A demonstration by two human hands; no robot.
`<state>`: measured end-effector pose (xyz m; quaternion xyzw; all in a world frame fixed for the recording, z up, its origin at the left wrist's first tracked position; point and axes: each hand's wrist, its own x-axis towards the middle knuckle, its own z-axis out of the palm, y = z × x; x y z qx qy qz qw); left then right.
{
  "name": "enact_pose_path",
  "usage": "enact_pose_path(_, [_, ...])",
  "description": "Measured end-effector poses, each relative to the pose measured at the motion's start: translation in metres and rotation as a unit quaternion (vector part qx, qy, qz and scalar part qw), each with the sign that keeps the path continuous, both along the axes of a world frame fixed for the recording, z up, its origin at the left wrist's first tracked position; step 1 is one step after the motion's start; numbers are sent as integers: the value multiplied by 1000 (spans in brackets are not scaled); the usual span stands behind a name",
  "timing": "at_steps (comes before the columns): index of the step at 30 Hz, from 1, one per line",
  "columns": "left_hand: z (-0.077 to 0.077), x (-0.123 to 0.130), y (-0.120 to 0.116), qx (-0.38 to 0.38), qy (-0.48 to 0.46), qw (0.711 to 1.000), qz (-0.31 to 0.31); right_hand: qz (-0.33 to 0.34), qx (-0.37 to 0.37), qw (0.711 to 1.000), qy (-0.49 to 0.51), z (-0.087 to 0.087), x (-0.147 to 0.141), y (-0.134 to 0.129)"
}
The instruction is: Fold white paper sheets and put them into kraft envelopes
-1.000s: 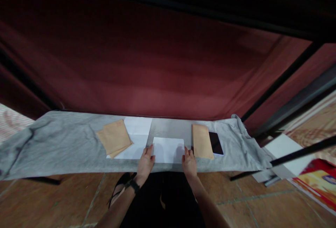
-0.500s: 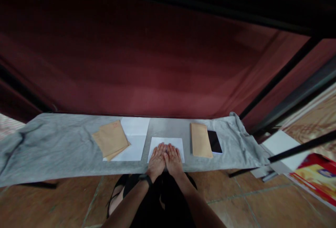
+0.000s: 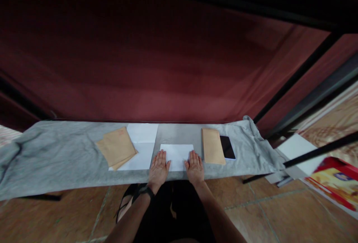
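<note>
A white sheet of paper (image 3: 177, 157) lies flat on the grey cloth in the middle. My left hand (image 3: 159, 167) rests flat on its left edge, fingers extended, with a dark band on the wrist. Over the right edge lies my right hand (image 3: 195, 166), also flat with fingers stretched out. Left of them, brown envelopes (image 3: 117, 146) overlap larger white paper (image 3: 144, 153). On the right, brown envelopes (image 3: 213, 146) lie beside a dark phone-like device (image 3: 227, 147), partly covering it.
Grey cloth (image 3: 64, 153) covers the narrow table. A dark red panel (image 3: 156, 86) rises behind it. At the far right are white boards (image 3: 298, 153) and a red and yellow package (image 3: 335, 181), with a black bar (image 3: 321, 151) crossing there.
My hands have moved apart from the middle of the white sheet to its left and right edges. The view has shifted slightly.
</note>
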<state>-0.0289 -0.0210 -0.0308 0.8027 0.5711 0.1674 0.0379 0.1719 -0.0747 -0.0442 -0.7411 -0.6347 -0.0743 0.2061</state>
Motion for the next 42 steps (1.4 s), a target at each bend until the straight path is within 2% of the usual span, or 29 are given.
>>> enact_pose_path(7, [1,-3,-3,2,6,1000,26,-36,35,999,1,-11,9,-14])
enact_pose_path(10, [2,-2,-4,8,6,1000,24,-48,56,997,15,-8,5,-15])
enact_pose_path(16, [4,-2,-6,15,5,1000,21,79,-7,996,42,14,-31,21])
enact_pose_path(21, [3,-2,-5,8,-1,1000,22,102,-64,991,60,20,-53,48])
enact_pose_path(25, [2,-3,-5,7,8,1000,22,102,-81,991,43,19,-43,48])
enact_pose_path(30, [1,-2,-4,-1,6,1000,28,64,-71,995,28,20,-18,42])
enact_pose_path(34, [2,16,0,17,-8,1000,16,50,-73,996,30,20,-11,41])
enact_pose_path(39, [-1,56,15,-8,-23,997,-75,50,-97,994,27,21,-12,41])
enact_pose_path(42, [-4,65,24,-22,-21,995,-95,50,-97,994,22,20,-12,42])
